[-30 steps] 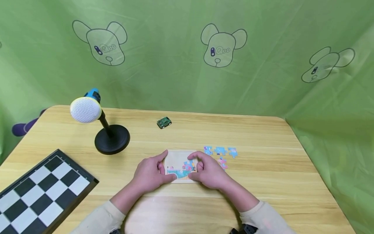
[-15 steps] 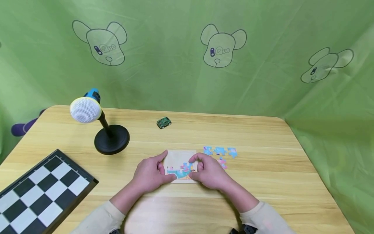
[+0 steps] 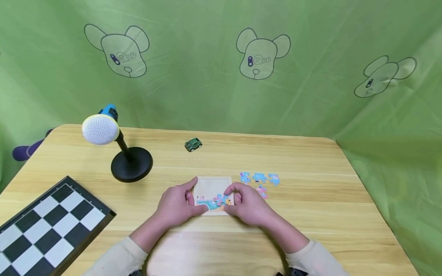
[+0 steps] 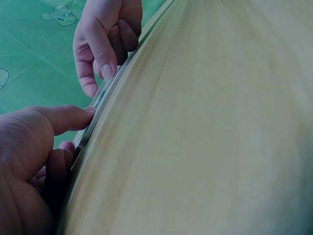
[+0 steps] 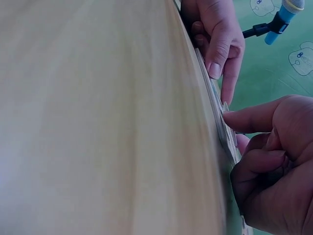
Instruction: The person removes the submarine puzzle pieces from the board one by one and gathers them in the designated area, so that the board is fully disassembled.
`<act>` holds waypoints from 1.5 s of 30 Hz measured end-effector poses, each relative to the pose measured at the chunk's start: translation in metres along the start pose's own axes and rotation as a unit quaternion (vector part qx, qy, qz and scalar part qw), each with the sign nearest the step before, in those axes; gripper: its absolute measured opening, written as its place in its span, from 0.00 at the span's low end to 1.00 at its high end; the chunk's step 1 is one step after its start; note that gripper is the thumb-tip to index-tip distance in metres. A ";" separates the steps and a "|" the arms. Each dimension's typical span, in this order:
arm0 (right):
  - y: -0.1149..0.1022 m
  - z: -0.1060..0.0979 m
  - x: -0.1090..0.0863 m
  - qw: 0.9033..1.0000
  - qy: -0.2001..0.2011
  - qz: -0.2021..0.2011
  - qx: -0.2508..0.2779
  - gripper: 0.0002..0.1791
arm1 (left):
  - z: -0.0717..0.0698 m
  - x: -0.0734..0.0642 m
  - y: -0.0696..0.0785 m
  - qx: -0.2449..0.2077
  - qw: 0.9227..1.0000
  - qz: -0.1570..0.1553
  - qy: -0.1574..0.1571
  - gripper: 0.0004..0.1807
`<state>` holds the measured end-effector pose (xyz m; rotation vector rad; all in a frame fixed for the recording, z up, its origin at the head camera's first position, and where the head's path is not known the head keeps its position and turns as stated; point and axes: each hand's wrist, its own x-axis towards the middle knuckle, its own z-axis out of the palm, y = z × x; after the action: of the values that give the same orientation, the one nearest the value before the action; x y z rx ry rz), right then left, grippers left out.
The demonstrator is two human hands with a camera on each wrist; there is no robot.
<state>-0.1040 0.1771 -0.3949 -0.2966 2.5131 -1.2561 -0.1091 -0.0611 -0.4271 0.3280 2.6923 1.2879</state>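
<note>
A small framed jigsaw puzzle board lies on the table in front of the person, its lower part covered by a teal and orange picture. My left hand grips the board's left side, thumb over the lower corner and index finger along the edge. At the right side, the thumb and bent index finger of my right hand pinch a blue and pink jigsaw piece in the board's lower right; the fingers partly hide it. In the wrist views the board is seen edge-on, with the left hand and right hand at its sides.
Several loose jigsaw pieces lie beyond the right hand. A green toy car stands farther back. To the left are a microphone on a stand and a checkered board. A green curtain hangs behind the table.
The right hand's fingertips and the blue and pink piece have shifted slightly toward the board's lower edge. My left hand keeps its hold on the board.
</note>
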 end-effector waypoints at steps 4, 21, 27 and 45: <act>-0.003 -0.008 -0.008 1.000 0.004 -0.005 0.013 0.19 | -0.001 0.000 0.001 0.001 1.000 0.002 -0.001 0.49; 0.022 -0.056 -0.033 0.999 0.031 -0.033 0.005 0.19 | 0.001 -0.001 0.001 0.003 1.000 -0.002 0.001 0.49; 0.037 -0.072 -0.040 0.999 0.041 -0.016 0.004 0.21 | 0.000 -0.001 0.002 0.007 1.000 0.004 0.003 0.49; 0.076 -0.110 -0.048 0.998 0.053 0.018 -0.004 0.23 | 0.000 -0.001 0.001 0.006 1.000 0.005 0.003 0.49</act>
<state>-0.1029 0.3187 -0.3852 -0.1912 2.5999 -1.2806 -0.1076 -0.0607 -0.4266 0.3403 2.7084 1.2777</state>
